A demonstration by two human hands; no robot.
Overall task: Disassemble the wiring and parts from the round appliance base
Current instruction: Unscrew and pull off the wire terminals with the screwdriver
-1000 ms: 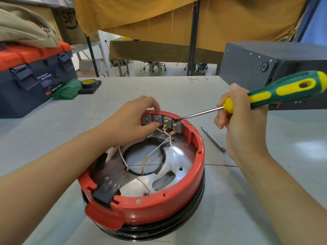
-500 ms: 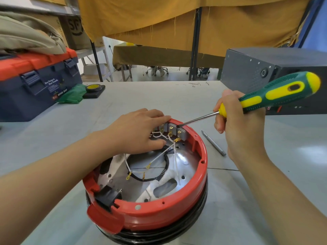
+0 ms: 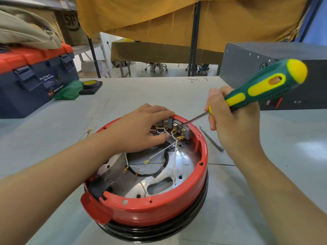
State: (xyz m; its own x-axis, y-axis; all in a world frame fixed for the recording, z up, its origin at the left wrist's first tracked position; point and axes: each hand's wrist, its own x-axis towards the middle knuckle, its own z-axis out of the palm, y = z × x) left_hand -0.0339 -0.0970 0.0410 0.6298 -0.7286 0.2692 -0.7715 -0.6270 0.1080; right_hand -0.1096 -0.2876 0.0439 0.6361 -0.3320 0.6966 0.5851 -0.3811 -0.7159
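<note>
Blue-and-red toolbox (image 3: 33, 80), green cloth (image 3: 69, 91), grey metal case (image 3: 251, 62) behind.

left hand (image 3: 139, 128) hides part of the terminal blocks (image 3: 175, 127); toolbox (image 3: 33, 78) cropped left.

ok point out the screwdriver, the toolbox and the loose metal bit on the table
screwdriver (image 3: 261, 85), head view, on the green and yellow handle
toolbox (image 3: 35, 80), head view, on its dark blue front wall
metal bit (image 3: 211, 138), head view, midway along the grey shaft lying right of the red base

Looks like a workshop: toolbox (image 3: 35, 76) on grey worktable (image 3: 141, 89), metal shelving (image 3: 92, 55), cloth-draped benches (image 3: 159, 50) behind.
</note>
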